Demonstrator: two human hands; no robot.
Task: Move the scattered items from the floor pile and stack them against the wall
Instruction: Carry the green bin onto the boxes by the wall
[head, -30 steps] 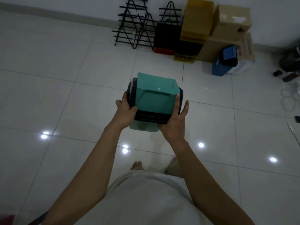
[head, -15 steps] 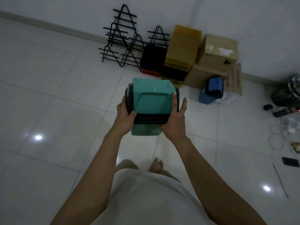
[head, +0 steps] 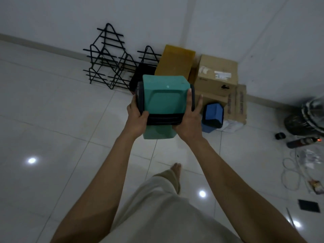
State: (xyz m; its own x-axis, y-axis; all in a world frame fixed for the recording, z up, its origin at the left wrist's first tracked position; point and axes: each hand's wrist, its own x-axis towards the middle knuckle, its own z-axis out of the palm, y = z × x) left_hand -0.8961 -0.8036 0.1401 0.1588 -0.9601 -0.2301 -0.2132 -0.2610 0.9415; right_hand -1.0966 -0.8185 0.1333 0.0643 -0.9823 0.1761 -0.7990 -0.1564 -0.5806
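The teal plastic bin with a black band (head: 164, 100) is carried at the centre of the frame, clear of the white tiled floor (head: 52, 137), between both hands. The left hand (head: 135, 118) wraps its fingers around the bin's left edge with the thumb hooked over the black band. The right hand (head: 190, 118) clamps the right side, its fingers running up the side wall and its palm against the band. This opposed two-sided hold probably serves to keep the bulky, smooth-walled item from twisting while it is carried.

The bin lies tipped over: a broad recessed teal face is turned up toward the camera, and its long axis runs from the bottom of the frame toward the top, one end nearest the person and the other end toward the wall (head: 175, 18). Which end is the opening cannot be told.

Items already stand against the wall in the upper centre: black wire racks (head: 108, 57), a mustard-yellow bin (head: 175, 62), brown cardboard boxes (head: 217, 74), and a blue plastic bin with a dark lid (head: 213, 117) just in front of the boxes. In judgement, this grouping marks the stacking zone, and the carried bin is headed there. Loose white cables (head: 291, 172) lie at the right edge.
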